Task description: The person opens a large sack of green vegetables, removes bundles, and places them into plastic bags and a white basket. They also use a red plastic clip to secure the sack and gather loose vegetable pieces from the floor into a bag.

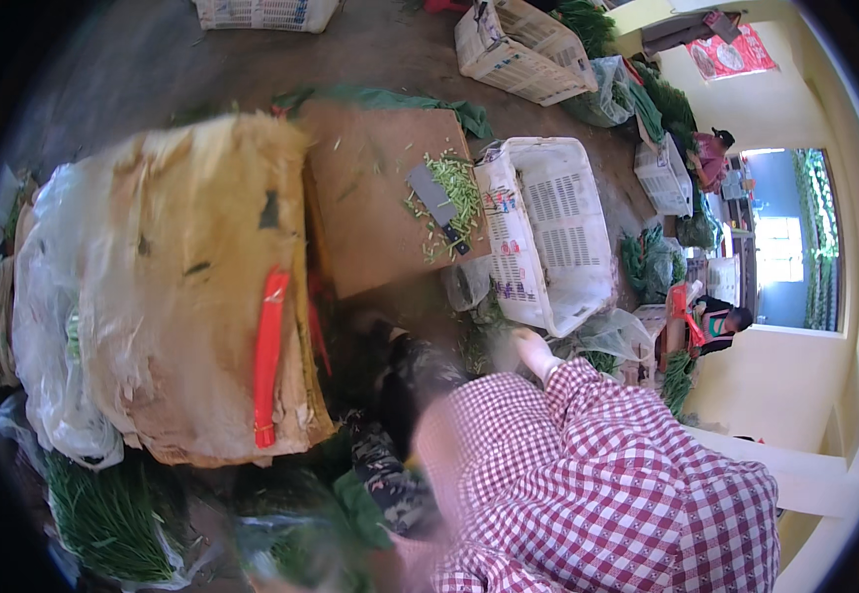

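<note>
My right hand (529, 348), partly blurred, reaches out of a checked sleeve beside the near end of a white plastic crate (537, 307). Whether its fingers hold anything cannot be made out. At the bottom edge a smeared patch of skin looks like my left hand (274, 582), near greens in a plastic bag (289, 537); its fingers are not clear. A brown board (377, 185) bears a cleaver (433, 196) with a dark handle and many chopped green stems (461, 189). Left of it, a red plastic strip bundle (270, 356) lies on a large cardboard-covered surface (177, 296).
More white crates (522, 59) stand on the floor. Bagged greens (114, 511) lie at lower left, and clear plastic bags (615, 333) lie around the near crate. Two people, one (711, 159) above the other (722, 322), are farther off at right.
</note>
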Motion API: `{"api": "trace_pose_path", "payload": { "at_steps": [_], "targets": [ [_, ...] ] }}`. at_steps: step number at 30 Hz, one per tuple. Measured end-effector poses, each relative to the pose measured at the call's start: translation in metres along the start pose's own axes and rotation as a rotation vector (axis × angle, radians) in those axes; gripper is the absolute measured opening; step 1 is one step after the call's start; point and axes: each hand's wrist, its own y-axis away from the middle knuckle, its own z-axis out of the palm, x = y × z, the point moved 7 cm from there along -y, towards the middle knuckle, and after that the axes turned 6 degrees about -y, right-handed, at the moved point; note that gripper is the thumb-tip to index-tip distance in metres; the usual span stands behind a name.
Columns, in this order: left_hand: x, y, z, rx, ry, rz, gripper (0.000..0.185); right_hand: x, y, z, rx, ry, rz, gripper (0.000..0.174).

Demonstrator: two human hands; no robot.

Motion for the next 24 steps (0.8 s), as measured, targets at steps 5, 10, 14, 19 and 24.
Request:
{"api": "trace_pose_path", "payload": {
  "at_steps": [5,10,14,19,24],
  "targets": [
    [0.071,0.005,-0.019,-0.261,0.157,0.234,0.030,0.113,-0.041,0.018,-0.006,0.087,0.262,0.046],
    [0.156,0.057,0.024,-0.808,0.669,-0.035,0.029,0.147,-0.085,0.015,-0.243,0.020,0.425,0.050],
    [0.340,0.064,0.015,-0.830,0.549,0.558,0.029,0.193,-0.100,-0.023,0.094,-0.759,0.832,0.050],
    [0.600,0.120,-0.017,-0.890,0.752,0.853,0.023,0.255,-0.135,-0.040,0.421,-0.722,0.775,0.055],
    [0.794,0.216,-0.014,-1.072,0.806,1.069,0.033,0.304,-0.138,-0.056,0.679,-0.907,0.769,0.055]
  ]
}}
